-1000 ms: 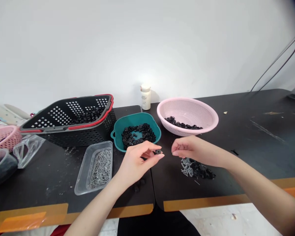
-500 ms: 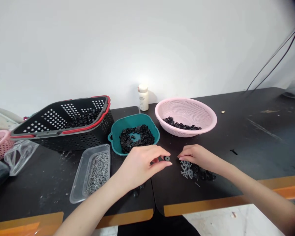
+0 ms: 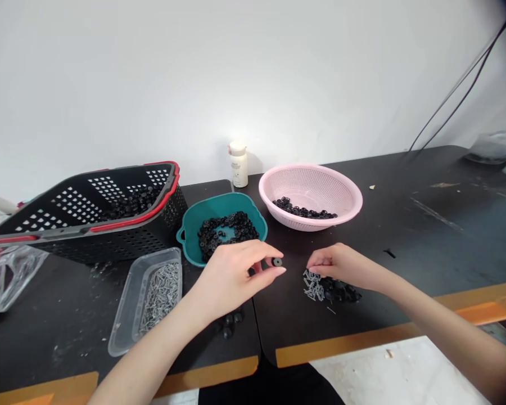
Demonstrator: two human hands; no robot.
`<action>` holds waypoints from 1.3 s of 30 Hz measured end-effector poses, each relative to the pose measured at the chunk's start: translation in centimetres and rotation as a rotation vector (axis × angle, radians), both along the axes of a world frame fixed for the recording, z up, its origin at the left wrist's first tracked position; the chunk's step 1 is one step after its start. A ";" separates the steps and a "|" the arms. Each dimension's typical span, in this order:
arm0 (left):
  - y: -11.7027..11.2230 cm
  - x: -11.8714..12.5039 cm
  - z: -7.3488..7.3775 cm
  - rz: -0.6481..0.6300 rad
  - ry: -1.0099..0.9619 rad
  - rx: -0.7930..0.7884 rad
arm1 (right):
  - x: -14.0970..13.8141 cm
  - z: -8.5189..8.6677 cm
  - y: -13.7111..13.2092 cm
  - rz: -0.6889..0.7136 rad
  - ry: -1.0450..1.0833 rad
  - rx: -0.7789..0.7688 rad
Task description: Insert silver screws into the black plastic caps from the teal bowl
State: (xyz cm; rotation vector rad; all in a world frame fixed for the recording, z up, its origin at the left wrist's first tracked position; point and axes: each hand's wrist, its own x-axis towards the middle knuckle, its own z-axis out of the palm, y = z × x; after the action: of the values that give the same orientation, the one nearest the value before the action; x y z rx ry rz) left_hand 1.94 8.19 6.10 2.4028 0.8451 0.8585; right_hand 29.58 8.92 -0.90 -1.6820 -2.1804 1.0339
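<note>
My left hand (image 3: 230, 275) holds a small black rubber washer (image 3: 277, 261) between thumb and fingertips, its hole facing me, in front of the teal bowl (image 3: 253, 215). That bowl holds a ring of black washers. My right hand (image 3: 341, 264) hangs with its fingers pinched together, just above a loose pile of grey screws (image 3: 312, 286) and black washers (image 3: 341, 290) on the black table (image 3: 405, 225). Nothing shows between those fingers.
A pink mesh colander (image 3: 349, 194) holds black washers, and a black-and-red basket (image 3: 84, 211) holds more. A clear tray (image 3: 143, 298) is full of screws. A white bottle (image 3: 238, 164) stands behind. Several washers lie near my left wrist.
The whole view has shifted, so the table items sit further left in the frame. My right hand has come down closer to the pile. The washer stays in my left hand.
</note>
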 end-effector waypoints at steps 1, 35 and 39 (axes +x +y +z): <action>0.0 0.0 -0.1 -0.002 0.011 -0.002 | 0.0 0.0 0.0 -0.007 -0.005 -0.002; -2.1 -1.0 1.8 0.099 -0.227 0.230 | -7.5 9.5 -5.3 0.218 0.306 0.804; -2.1 -0.7 2.0 0.055 -0.460 -0.203 | -7.7 9.8 -3.9 0.250 0.549 0.775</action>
State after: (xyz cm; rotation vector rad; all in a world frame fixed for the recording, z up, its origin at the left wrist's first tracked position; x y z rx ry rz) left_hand 1.23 6.08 8.05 1.9064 0.7717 1.2202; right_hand 21.88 5.06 8.95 -0.7009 -2.0316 0.4846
